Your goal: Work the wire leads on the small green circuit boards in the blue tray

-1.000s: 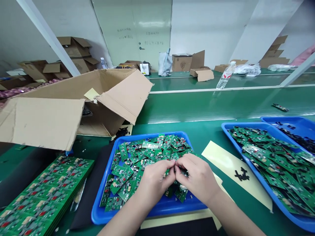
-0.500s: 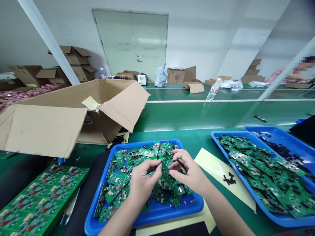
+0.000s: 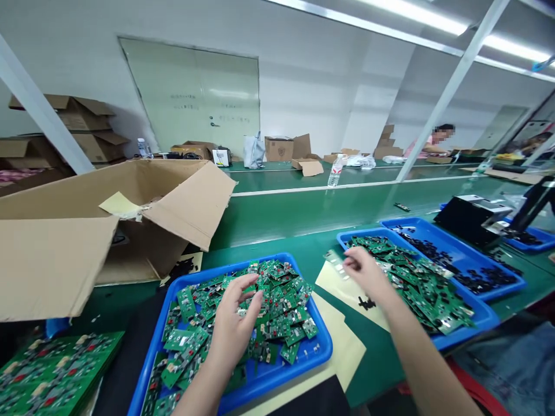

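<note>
My left hand point(image 3: 236, 318) hovers over the near blue tray point(image 3: 318, 346), thumb and fingers apart with nothing between them. Under it lies a heap of small green circuit boards point(image 3: 281, 300). Off to the right, my right hand point(image 3: 368, 274) is closed at the fingertips on a motion-blurred circuit board point(image 3: 336, 264). That board is above a yellow paper sheet point(image 3: 332, 280), close to the left corner of a second blue tray point(image 3: 485, 323) piled with boards. Several small black parts point(image 3: 366, 303) lie on the paper just below my right hand.
A third blue tray point(image 3: 455, 242) with black parts stands behind the second one. An open cardboard box point(image 3: 173, 214) is at left, above stacked board panels point(image 3: 56, 375). A water bottle point(image 3: 335, 170) stands on the ledge. Another person point(image 3: 433, 141) sits far right.
My right hand has moved right, from the near tray towards the second tray, carrying a board. My left hand has opened and no longer touches that board. The view has turned right.
</note>
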`<action>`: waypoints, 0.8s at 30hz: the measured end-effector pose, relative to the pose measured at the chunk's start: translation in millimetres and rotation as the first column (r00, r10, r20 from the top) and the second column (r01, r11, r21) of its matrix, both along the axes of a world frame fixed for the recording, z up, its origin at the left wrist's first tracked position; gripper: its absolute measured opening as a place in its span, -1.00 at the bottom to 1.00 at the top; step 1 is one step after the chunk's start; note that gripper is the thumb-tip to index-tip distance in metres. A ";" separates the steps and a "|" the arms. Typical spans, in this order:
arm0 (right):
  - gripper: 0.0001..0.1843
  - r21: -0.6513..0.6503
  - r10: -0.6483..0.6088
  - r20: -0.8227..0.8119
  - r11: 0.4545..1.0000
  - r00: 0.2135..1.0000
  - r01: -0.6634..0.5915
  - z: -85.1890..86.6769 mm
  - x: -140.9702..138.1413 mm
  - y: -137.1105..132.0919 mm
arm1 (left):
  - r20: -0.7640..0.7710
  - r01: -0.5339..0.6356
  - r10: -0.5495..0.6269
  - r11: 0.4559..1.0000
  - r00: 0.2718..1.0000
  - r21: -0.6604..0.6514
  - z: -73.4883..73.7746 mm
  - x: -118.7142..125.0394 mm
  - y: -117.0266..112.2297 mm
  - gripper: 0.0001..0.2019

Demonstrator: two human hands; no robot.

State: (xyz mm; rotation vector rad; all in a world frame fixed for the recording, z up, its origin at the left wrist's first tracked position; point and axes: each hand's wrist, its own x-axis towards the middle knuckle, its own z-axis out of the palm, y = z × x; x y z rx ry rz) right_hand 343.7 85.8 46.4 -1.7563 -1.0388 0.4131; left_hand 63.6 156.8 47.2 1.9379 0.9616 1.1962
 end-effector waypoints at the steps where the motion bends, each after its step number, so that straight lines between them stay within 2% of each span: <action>1: -0.75 -0.016 -0.135 0.029 0.991 0.990 0.136 0.8 24.6 -3.5 | -0.022 -0.011 0.012 1.000 1.000 0.013 0.5 -0.9 1.3 -0.77; 3: -0.73 -0.055 -0.333 0.075 0.940 0.940 0.338 1.9 67.6 -9.8 | -0.066 -0.028 0.029 0.999 0.997 0.029 1.3 -2.2 3.7 -0.78; 5: -0.71 -0.099 -0.431 0.094 0.893 0.897 0.440 2.1 97.3 -14.6 | -0.115 -0.031 0.034 0.999 0.993 0.026 1.2 -3.0 5.9 -0.78; 8: -0.72 -0.124 -0.488 0.081 0.860 0.869 0.494 2.9 116.9 -18.5 | -0.218 -0.025 0.026 1.000 0.976 0.007 0.1 -3.4 8.7 -0.77; 11: -0.75 -0.071 -0.476 0.020 0.877 0.879 0.476 6.9 114.7 -19.0 | -0.356 -0.019 0.036 0.998 0.934 0.054 3.2 -0.9 10.0 -0.79; 14: -0.72 0.003 -0.312 -0.122 0.949 0.942 0.314 12.4 95.8 -16.4 | -0.556 0.039 0.018 0.995 0.831 0.091 14.5 9.2 11.4 -0.78; 16: -0.59 0.062 -0.099 -0.245 0.991 0.964 0.118 14.5 75.4 -12.2 | -0.673 0.054 0.004 0.996 0.740 0.065 23.4 20.6 15.0 -0.77; 17: -0.52 0.096 0.011 -0.303 0.995 0.953 0.019 15.0 63.8 -9.3 | -0.701 0.039 0.009 0.998 0.713 0.052 26.9 27.1 18.0 -0.77; 20: -0.36 0.183 0.273 -0.432 0.960 0.860 -0.213 14.7 28.6 3.1 | -0.759 -0.068 0.060 0.997 0.648 0.020 30.2 46.4 30.7 -0.81; 24: -0.31 0.264 0.474 -0.528 0.880 0.704 -0.395 14.1 -9.1 24.3 | -0.793 -0.142 0.032 0.987 0.609 -0.069 21.4 61.0 47.8 -0.80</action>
